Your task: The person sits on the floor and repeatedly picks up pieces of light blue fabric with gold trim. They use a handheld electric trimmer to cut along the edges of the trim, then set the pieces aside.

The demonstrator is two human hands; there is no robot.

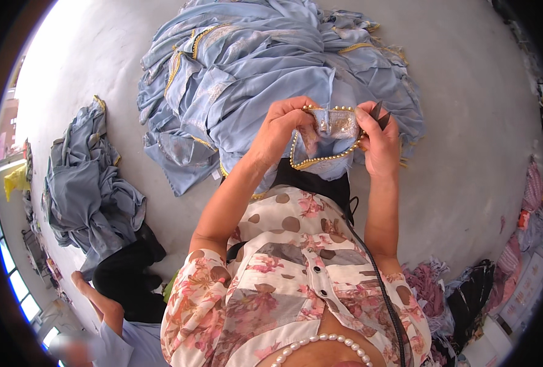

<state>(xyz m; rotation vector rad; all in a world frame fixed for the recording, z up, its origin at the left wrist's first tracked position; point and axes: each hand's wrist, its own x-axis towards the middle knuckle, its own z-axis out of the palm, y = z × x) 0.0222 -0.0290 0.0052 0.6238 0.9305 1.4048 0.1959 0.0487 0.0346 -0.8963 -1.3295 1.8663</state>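
Head view, looking down over your floral blouse (296, 269): both of your hands are raised in front of you over a grey floor (479, 122), holding one pale blue garment panel edged with a string of gold beads (329, 131). Your left hand (283, 128) is closed on the left end of the panel, thumb and fingers curled over the beaded edge so that the cloth passes between them. Your right hand (378, 144) pinches the right end of the same panel between thumb and forefinger, and a small dark pair of thread snips (379, 114) stands up from that grip, its blades just above your fingertips. The beaded edge runs across the top of the panel and loops down below it, spanning the gap between your two hands. Beyond your hands lies a large heap of matching pale blue garments with gold trim (259, 55); a second, grey-blue heap (88, 189) lies well apart at your left, near another person's bare foot (91, 293)
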